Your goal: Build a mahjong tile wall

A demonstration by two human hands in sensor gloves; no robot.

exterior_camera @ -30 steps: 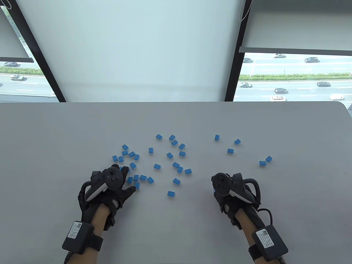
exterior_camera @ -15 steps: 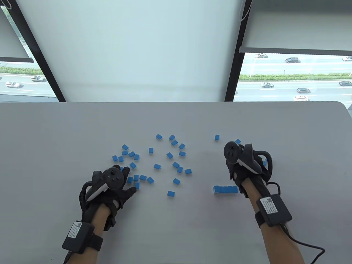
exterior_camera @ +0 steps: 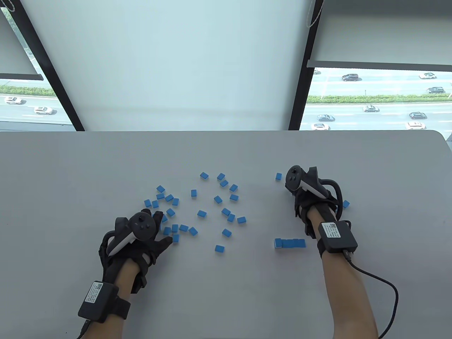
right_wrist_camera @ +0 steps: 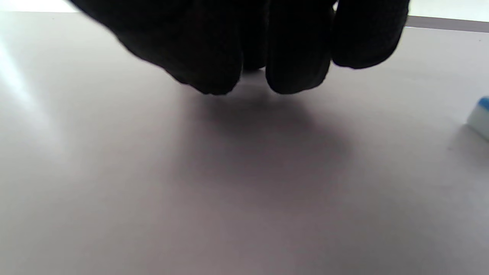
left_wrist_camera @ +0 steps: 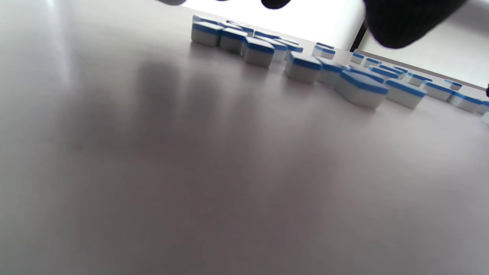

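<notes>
Many small blue-topped mahjong tiles [exterior_camera: 201,213] lie scattered over the grey table [exterior_camera: 226,293]. A short straight row of several tiles [exterior_camera: 289,243] lies at the near right. My left hand [exterior_camera: 159,229] rests flat with spread fingers at the near edge of the left cluster; in the left wrist view those tiles [left_wrist_camera: 258,51] lie just ahead of its fingertips. My right hand [exterior_camera: 298,192] is beyond the row, fingers curled down onto the table [right_wrist_camera: 250,78]. The tracker hides what is under it. A lone tile [right_wrist_camera: 480,116] lies to its right.
Single tiles lie at the far side of my right hand [exterior_camera: 278,176] and to its right [exterior_camera: 346,203]. A cable [exterior_camera: 385,282] trails from the right wrist box across the near right of the table. Windows stand behind the far edge.
My right hand left the short row at the near right, uncovering it, and moved away from me onto the loose tiles beyond. The left hand shifted only slightly.
</notes>
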